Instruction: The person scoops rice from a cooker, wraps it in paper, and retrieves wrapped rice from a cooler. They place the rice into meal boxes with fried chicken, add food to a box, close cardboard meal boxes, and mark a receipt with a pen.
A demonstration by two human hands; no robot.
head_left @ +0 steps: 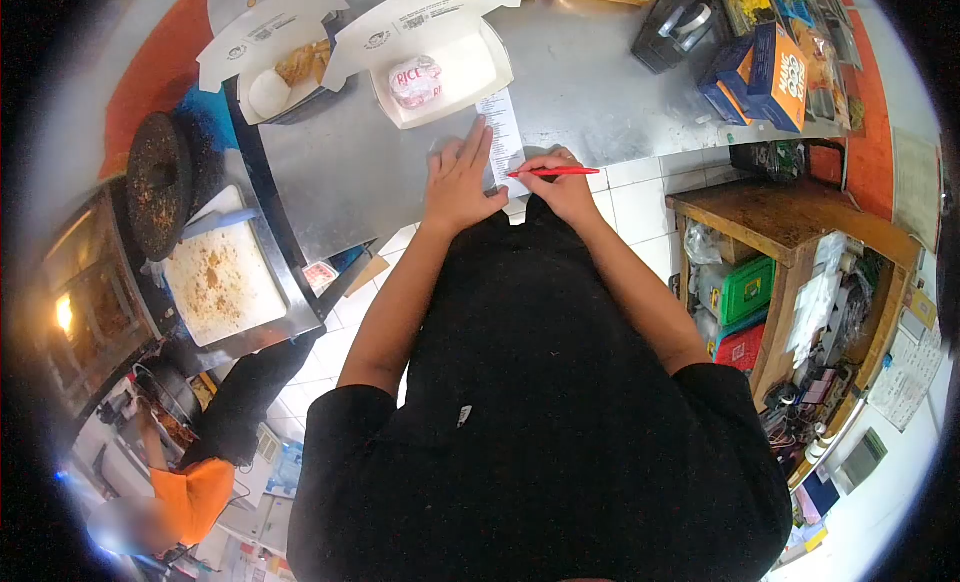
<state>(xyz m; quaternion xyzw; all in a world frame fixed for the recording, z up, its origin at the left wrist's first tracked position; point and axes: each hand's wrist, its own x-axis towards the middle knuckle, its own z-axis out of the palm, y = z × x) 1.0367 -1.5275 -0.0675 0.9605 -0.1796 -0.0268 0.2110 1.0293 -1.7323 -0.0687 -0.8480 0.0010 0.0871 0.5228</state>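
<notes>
A long printed paper slip (504, 132) lies at the front edge of the metal table, its top end close to an open box. My left hand (461, 182) rests flat beside it, fingers stretched out and touching the slip's left side. Between the fingers of my right hand (562, 187) is a red pen (570, 171), its tip at the lower part of the slip. Just beyond, an open white food box (470, 77) holds a wrapped bundle marked "RICE" (416, 82).
Another open box (245, 90) with rice and fried food stands at the left. Further left are a crumb-covered tray (225, 282) and a round dark lid (158, 187). A co-worker in orange (205, 497) is at a pan. Right are a black holder (680, 27), blue-orange boxes (765, 77) and a wooden shelf (760, 217).
</notes>
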